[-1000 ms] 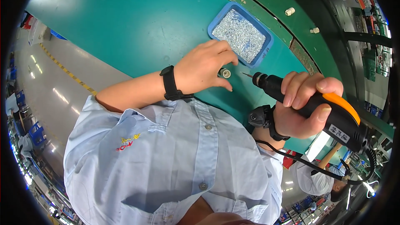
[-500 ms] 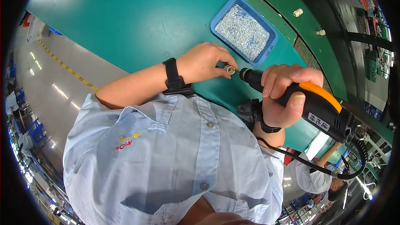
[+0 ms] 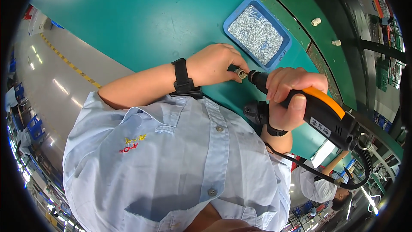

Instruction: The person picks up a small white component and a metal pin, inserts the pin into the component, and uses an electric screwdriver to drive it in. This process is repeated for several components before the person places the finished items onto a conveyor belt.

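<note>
Between thumb and fingertips, my left hand point(image 3: 219, 64) pinches a small pale cylindrical part point(image 3: 241, 74), its hollow end facing the tool. My right hand point(image 3: 294, 94) is wrapped round a black and orange electric screwdriver point(image 3: 324, 118). The nose of the screwdriver points left and lies right at the open end of the part; whether the bit touches inside cannot be made out. Just beyond both hands stands a blue tray point(image 3: 286, 45) with a heap of small silvery screws point(image 3: 255, 34).
The green table point(image 3: 141, 17) has a raised green ledge along its far right side. On that ledge lie two cream-coloured small parts, a nearer one point(image 3: 336, 43) and a farther one point(image 3: 316, 21). A black cable point(image 3: 317, 172) loops from the screwdriver. Another person point(image 3: 319, 184) works at the right.
The screwdriver's nose has come closer to the cylindrical part, closing the gap where the thin bit showed. My left hand keeps its pinch. The view has shifted slightly.
</note>
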The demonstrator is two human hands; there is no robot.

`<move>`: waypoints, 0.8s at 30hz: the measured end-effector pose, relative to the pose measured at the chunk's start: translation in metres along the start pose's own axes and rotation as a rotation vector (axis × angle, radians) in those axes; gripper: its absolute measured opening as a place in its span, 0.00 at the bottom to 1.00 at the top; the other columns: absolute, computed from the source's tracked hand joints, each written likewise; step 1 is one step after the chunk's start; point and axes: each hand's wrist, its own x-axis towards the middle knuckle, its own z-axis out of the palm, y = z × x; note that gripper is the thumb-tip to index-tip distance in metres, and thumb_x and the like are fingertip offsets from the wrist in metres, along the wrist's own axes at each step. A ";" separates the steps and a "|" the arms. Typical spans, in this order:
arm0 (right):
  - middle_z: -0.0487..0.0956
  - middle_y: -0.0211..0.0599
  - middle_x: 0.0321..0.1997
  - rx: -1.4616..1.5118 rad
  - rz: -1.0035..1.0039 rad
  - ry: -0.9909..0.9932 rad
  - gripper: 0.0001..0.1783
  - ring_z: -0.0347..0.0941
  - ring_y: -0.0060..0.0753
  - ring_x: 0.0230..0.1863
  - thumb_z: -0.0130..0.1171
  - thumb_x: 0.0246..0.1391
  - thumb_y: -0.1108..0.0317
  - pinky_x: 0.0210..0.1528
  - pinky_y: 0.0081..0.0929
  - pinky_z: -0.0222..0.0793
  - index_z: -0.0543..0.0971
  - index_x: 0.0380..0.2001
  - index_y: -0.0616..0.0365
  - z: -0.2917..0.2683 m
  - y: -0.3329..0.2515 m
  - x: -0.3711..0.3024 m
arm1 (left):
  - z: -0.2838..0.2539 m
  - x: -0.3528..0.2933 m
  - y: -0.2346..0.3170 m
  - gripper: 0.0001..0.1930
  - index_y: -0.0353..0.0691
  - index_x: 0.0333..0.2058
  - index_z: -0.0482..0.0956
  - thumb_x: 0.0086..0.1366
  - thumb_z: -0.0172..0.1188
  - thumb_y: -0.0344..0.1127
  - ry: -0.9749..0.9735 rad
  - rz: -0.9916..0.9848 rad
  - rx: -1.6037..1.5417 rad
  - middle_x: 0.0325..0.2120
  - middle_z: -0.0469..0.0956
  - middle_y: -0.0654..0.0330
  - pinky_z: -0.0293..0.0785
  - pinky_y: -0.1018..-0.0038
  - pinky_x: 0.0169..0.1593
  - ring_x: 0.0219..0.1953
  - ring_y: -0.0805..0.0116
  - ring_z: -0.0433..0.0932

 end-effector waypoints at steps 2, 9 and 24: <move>0.64 0.28 0.13 -0.004 0.009 0.003 0.15 0.60 0.22 0.11 0.52 0.53 0.58 0.17 0.23 0.58 0.64 0.31 0.57 0.002 0.000 0.001 | -0.001 0.000 0.000 0.12 0.42 0.31 0.80 0.44 0.66 0.31 -0.001 -0.014 0.000 0.28 0.78 0.62 0.70 0.70 0.39 0.33 0.63 0.73; 0.65 0.29 0.13 0.004 0.034 0.024 0.13 0.60 0.22 0.12 0.53 0.53 0.60 0.17 0.22 0.59 0.64 0.30 0.57 0.005 0.002 0.000 | -0.002 0.001 0.003 0.12 0.40 0.32 0.80 0.45 0.65 0.32 -0.006 -0.004 0.021 0.27 0.78 0.61 0.70 0.68 0.41 0.35 0.61 0.74; 0.63 0.30 0.13 -0.040 -0.050 0.024 0.14 0.60 0.23 0.11 0.54 0.53 0.62 0.17 0.23 0.59 0.63 0.33 0.59 0.010 0.004 -0.001 | 0.003 -0.003 -0.004 0.11 0.41 0.32 0.79 0.47 0.64 0.31 0.011 0.078 0.036 0.31 0.79 0.63 0.69 0.68 0.42 0.36 0.62 0.74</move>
